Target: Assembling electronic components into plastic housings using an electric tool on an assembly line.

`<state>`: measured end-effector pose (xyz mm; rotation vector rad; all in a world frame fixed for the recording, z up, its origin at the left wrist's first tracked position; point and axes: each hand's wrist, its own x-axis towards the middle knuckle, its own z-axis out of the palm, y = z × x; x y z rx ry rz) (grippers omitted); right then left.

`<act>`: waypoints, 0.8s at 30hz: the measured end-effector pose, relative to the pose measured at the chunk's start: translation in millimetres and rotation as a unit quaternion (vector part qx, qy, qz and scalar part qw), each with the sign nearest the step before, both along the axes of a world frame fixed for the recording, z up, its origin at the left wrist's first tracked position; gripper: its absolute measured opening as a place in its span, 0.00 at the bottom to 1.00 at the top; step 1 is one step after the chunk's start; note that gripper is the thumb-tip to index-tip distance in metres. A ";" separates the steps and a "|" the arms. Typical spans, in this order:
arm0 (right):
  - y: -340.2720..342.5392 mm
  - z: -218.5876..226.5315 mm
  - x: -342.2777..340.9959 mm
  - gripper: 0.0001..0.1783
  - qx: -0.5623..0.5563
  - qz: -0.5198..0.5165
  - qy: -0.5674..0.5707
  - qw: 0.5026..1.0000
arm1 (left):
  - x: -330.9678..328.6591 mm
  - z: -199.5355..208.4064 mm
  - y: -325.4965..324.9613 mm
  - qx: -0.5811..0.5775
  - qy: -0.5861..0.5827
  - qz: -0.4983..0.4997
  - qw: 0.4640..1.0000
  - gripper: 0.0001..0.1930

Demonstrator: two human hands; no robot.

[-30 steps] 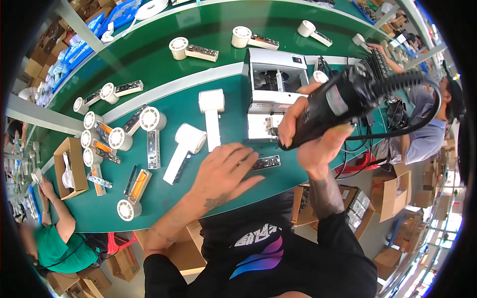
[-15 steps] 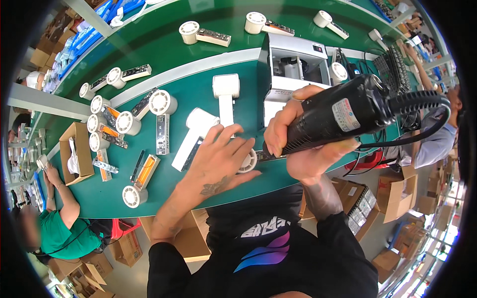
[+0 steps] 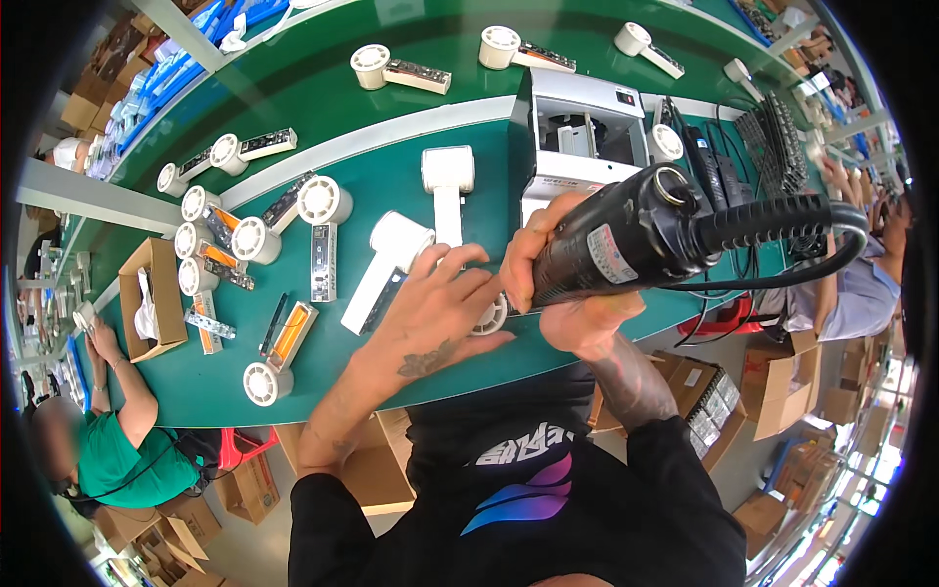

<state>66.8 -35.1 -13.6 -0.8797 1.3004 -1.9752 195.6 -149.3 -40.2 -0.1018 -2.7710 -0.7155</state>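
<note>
My right hand (image 3: 587, 323) is wrapped round a thick black electric screwdriver (image 3: 611, 245), whose ribbed cable (image 3: 773, 217) runs off to the right. Its tip is hidden behind the hand. Beneath the fingers of my left hand (image 3: 430, 311) lies a handheld fan (image 3: 492, 315), its round white grille showing between fingers and thumb; the left hand holds it down on the green bench. Right hand and screwdriver cover that fan's handle. Just beyond my left hand lie two more white fans, one angled (image 3: 401, 240) and one pointing away (image 3: 447, 171).
Several opened fans (image 3: 323, 201) with bare circuit boards lie at the left and along the far green strip. A white-and-grey machine (image 3: 587, 166) stands ahead, with cables and black devices (image 3: 724, 171) beside it. A cardboard box (image 3: 161, 342) stands left, near a co-worker in green (image 3: 127, 455).
My right hand has moved left with the screwdriver and tipped it more upright, covering the fan's handle. My left hand has stayed almost in place on the fan.
</note>
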 end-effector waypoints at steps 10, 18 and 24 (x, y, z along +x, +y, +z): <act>-4.1 -4.3 3.7 0.57 -0.019 0.003 -0.076 0.997 | 6.1 4.2 -5.7 0.009 -0.059 -0.027 0.998 0.27; 8.0 0.6 -10.6 0.57 -0.005 0.079 0.018 0.997 | 4.7 2.6 -6.6 0.004 -0.043 -0.035 0.998 0.30; 29.2 47.2 -48.7 0.54 -0.265 -0.101 0.053 0.958 | 0.2 -2.5 -2.3 0.017 -0.020 -0.021 0.999 0.32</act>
